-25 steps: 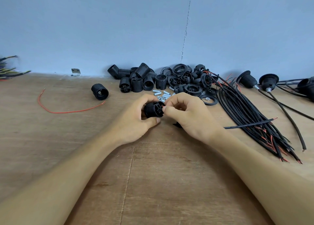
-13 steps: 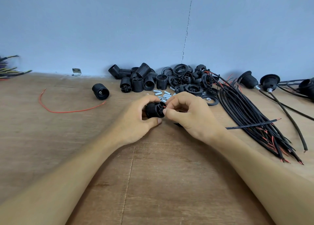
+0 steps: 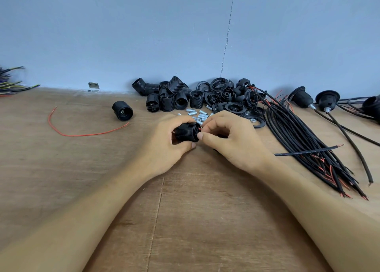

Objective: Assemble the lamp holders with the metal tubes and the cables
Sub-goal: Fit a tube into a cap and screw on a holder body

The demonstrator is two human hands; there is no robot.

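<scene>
My left hand (image 3: 164,146) grips a black ribbed lamp holder (image 3: 187,132) lying on its side just above the wooden table (image 3: 185,220). My right hand (image 3: 232,140) pinches a thin red wire at the holder's open right end; a black cable (image 3: 306,152) runs out from under this hand to the right. Small silver metal tubes (image 3: 200,115) lie scattered just behind my hands. Behind them a pile of black lamp holders (image 3: 170,96) and rings (image 3: 232,99) sits against the wall. A bundle of black cables (image 3: 304,140) with red tips lies at the right.
A single lamp holder (image 3: 122,110) and a loose red wire (image 3: 82,135) lie at the left. Assembled holders with cables (image 3: 327,102) rest at the far right. More wires (image 3: 10,82) stick in from the left edge. A metal bracket (image 3: 93,86) is at the wall.
My hands stay in the same spot. The right fingers have shifted slightly at the holder's end, working the red wire.
</scene>
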